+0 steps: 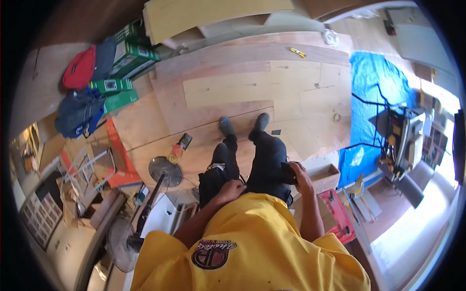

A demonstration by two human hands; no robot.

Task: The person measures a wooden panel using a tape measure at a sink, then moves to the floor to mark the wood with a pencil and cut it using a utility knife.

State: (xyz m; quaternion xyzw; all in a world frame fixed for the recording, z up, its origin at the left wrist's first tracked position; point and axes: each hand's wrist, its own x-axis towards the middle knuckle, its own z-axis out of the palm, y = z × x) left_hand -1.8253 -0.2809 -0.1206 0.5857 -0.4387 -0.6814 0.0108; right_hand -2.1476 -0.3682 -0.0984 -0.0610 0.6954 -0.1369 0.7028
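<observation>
Head view: right hand (302, 177) was clasped on a small dark object (288, 173) beside the right thigh (268, 162); probably light, stiff, best held by its sides. Left hand's (232, 190) grip couldn't be told.

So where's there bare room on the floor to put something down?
Two spots look bare: the brown boards between the lower green box and the left shoe, and the pale board between the small dark square and the blue tarp. It's crowded at left, around the round stand base, and at right, around the dark gear.
</observation>
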